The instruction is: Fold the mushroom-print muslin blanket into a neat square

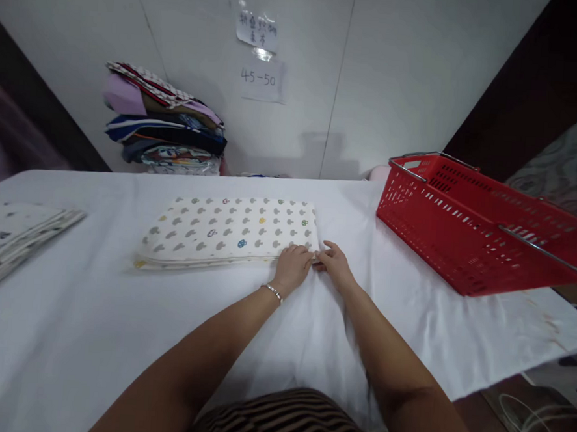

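Observation:
A folded white cloth [239,229] printed with grey mushroom shapes and a few coloured ones lies flat on the table, its layers showing along the near edge. At its near right corner, my left hand [294,266] has its fingers curled over the edge of the cloth; a bracelet circles that wrist. Close against it from the right, my right hand [335,263] pinches the same corner, with one finger raised off the cloth. The fingertips of both hands almost meet there, and the bit of corner between them is mostly hidden.
A white sheet covers the table [115,336]. Another folded patterned cloth [14,232] lies at the left edge. A red plastic basket [430,218] with metal handles stands on the right. Behind the table rises a stack of folded fabrics [169,127] beside a wall with paper signs [260,77].

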Demonstrator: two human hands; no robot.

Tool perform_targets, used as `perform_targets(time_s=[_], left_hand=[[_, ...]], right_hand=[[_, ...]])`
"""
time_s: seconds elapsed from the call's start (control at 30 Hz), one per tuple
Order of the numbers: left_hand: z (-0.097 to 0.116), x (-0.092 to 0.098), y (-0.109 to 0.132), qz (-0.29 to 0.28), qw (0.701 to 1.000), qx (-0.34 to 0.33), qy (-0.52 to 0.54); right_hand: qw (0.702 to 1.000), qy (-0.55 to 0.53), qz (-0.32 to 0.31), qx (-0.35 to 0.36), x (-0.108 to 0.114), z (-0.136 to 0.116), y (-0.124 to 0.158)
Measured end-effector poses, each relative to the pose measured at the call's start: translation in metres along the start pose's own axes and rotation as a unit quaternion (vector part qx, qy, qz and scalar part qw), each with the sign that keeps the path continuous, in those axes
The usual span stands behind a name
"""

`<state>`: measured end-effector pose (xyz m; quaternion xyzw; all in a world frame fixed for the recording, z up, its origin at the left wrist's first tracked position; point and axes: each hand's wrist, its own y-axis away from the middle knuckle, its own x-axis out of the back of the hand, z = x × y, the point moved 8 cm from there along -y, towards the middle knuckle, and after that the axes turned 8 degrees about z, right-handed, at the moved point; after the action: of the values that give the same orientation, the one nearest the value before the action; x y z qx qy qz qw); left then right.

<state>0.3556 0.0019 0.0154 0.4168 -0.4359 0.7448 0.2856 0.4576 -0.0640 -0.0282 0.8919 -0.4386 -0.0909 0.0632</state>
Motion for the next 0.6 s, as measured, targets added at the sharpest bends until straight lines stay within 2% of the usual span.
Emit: perform_targets(time_s=[0.23,0.37,0.47,0.6], left_hand=[[0.003,-0.001,0.002,-0.005,1.000,-0.012,0.022],[-0.003,0.003,0.009,-0.003,0.998,-0.030,0.055],[-0.018,0.011,0.017,0.004,0.998,-0.034,0.058],[-0.055,0.028,0.031,0.007,0.999,-0.018,0.037]], right_hand=[[0.999,0.035,0.030,0.016,0.001,0.000,0.000],[0.997,0.067,0.032,0.021,0.003,-0.001,0.001],[0.996,0.080,0.035,0.025,0.004,-0.003,0.003],[0.996,0.080,0.035,0.022,0.005,-0.003,0.005]])
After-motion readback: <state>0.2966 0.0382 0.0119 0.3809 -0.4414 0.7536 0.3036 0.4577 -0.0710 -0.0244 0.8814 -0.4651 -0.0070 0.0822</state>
